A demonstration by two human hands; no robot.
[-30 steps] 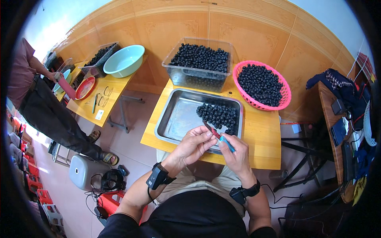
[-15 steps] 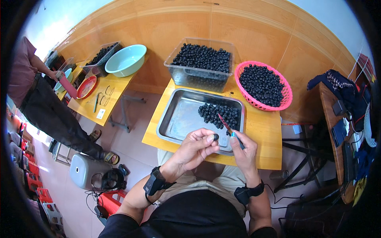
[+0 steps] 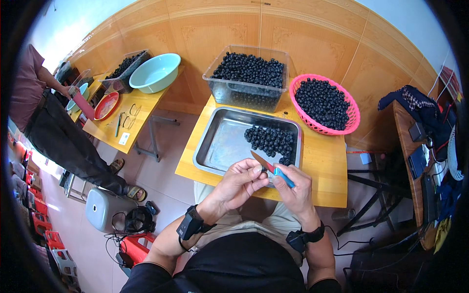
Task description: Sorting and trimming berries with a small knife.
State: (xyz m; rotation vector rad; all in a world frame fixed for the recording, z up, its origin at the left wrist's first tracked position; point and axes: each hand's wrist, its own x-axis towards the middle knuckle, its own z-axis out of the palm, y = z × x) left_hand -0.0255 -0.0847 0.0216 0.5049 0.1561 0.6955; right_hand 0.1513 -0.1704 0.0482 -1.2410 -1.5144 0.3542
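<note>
In the head view, with 12 o'clock pointing away from the person, the hands meet over the near edge of the tray [image 3: 222, 141]. The left hand [image 3: 238, 183] pinches a dark berry [image 3: 264, 170] between thumb and forefinger, the other fingers curled beneath. The right hand [image 3: 295, 188] is closed around the blue handle of a knife [image 3: 285, 177], its red blade slanting toward 10 o'clock. The berry sits between the hands, at 2 o'clock from the left hand's middle and 10 o'clock from the right's, close beside the blade; whether the blade touches it, I cannot tell. A pile [image 3: 271, 140] of berries lies at the tray's 3 o'clock side, at 12 o'clock from the hands. The tray rests on a yellow counter [image 3: 326, 183]. Beyond it, near 12 o'clock, stands a clear bin [image 3: 221, 90] full of berries, and at 1 o'clock a pink basket [image 3: 312, 126] holds more. Another counter, at 10 o'clock, bears a teal basin [image 3: 156, 73] and a red plate [image 3: 106, 106]; a co-worker [image 3: 58, 127] stands just beside it. A red stool [image 3: 134, 250] is at 8 o'clock, low on the floor.
</note>
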